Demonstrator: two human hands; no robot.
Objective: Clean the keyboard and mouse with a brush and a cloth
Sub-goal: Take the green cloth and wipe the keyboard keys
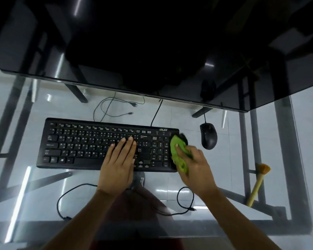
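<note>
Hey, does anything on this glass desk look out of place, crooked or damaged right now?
Nothing looks damaged or spilled. The black Acer keyboard sits slightly crooked on the glass desk, steadied by the left hand, while the right hand wipes its right end with a crumpled green cloth. The wooden-handled brush lies unused near the right edge.

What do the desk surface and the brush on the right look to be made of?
Desk surface: seemingly clear glass, since the floor tiles and frame bars show through it. Brush: pale handle, likely wood or bamboo, with tan bristles; the blur leaves it open.
</note>
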